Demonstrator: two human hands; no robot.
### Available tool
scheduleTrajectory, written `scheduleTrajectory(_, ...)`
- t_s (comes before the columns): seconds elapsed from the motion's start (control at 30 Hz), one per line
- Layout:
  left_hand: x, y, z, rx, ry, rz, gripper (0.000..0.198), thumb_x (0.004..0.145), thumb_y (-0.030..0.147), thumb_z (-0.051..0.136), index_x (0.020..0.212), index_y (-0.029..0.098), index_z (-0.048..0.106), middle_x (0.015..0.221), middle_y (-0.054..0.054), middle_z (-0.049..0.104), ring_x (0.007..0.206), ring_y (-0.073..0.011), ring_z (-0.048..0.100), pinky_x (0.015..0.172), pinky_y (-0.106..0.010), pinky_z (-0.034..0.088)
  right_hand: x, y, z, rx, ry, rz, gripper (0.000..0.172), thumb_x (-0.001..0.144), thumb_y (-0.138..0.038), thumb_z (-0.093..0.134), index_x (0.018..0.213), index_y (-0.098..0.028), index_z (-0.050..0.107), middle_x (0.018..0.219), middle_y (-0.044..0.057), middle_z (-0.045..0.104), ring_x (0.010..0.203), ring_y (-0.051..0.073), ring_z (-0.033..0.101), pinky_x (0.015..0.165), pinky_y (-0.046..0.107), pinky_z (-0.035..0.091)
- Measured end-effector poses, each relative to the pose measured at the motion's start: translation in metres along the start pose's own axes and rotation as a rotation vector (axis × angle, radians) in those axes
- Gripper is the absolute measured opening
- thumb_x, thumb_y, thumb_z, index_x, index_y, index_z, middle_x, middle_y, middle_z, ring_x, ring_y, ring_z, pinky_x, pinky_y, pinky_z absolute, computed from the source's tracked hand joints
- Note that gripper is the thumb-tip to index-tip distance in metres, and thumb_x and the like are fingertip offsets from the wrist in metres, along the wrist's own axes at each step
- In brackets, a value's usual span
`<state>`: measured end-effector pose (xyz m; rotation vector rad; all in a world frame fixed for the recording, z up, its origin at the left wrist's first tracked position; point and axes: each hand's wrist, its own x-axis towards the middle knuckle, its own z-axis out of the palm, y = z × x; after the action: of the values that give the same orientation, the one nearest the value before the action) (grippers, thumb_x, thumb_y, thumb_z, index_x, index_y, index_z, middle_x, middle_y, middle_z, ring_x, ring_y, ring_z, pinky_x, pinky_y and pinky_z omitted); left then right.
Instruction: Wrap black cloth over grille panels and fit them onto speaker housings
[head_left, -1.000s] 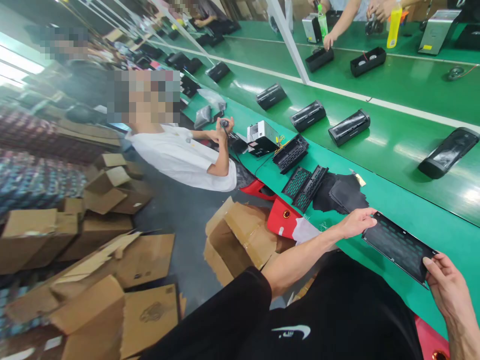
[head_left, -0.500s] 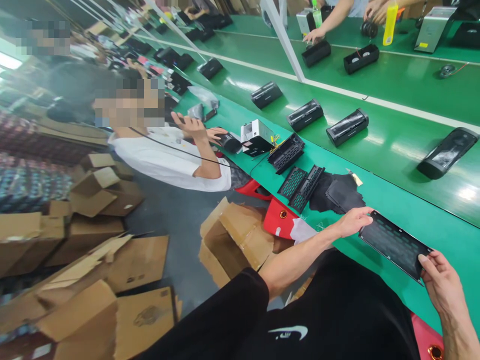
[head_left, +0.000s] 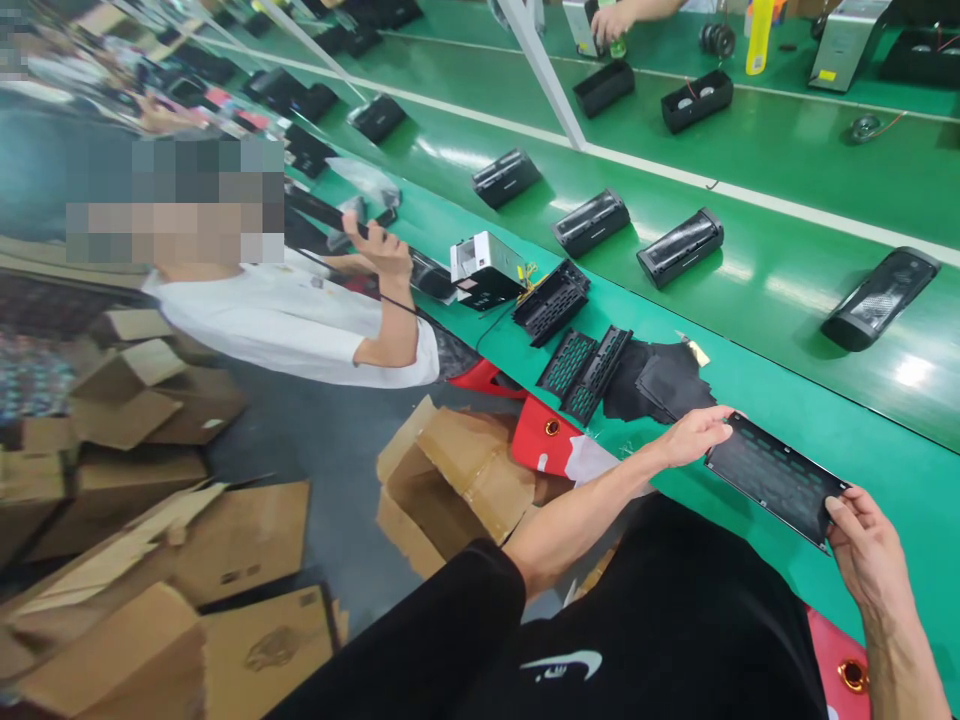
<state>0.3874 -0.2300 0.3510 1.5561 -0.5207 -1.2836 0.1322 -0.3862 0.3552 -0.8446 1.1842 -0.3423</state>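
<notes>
Between my two hands is a black speaker grille panel, with slots showing through dark mesh cloth. My left hand pinches its far left end with thumb and fingers. The right end is gripped by my right hand, thumb on top of the panel. Left of it, a stack of black cloth sheets lies on the green table. Beside the sheets rest two slotted black grille frames, and another black slotted part lies behind them.
Black speaker housings stand along the green conveyor behind the table. A silver-black box is at the table's left. A co-worker in a white shirt sits there. An open carton stands below the table edge.
My view has shifted, so most things appear slightly further left. The panel stays in both hands. The co-worker's raised hand and the dark part by it have moved; a hand across the conveyor has moved too.
</notes>
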Motion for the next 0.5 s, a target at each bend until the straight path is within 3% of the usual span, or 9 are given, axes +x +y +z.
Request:
scheduleTrajectory(0.23,0.002,0.008,0.000,-0.030,-0.063,0.044,0.060,0.096,0.056,0.063,0.136,0.011,0.067,0.074,0.004,0.050,0.068,-0.0109,0.040,0.068,-0.025,0.036,-0.003,-0.007,0.005,0.026,0.048,0.009,0.054,0.056,-0.045,0.102,0.091,-0.024,0.066,0.077,-0.004,0.065,0.060,0.010,0.053,0.055,0.022,0.046)
scheduleTrajectory(0.5,0.014,0.007,0.001,-0.068,-0.060,0.081,0.052,0.099,0.050,0.063,0.133,0.012,0.067,0.088,-0.003,0.064,0.081,-0.0152,0.055,0.079,-0.027,0.047,-0.001,-0.019,0.015,0.071,0.099,0.038,0.062,0.047,-0.048,0.106,0.090,-0.023,0.068,0.070,-0.006,0.061,0.053,0.007,0.048,0.046,0.017,0.038)
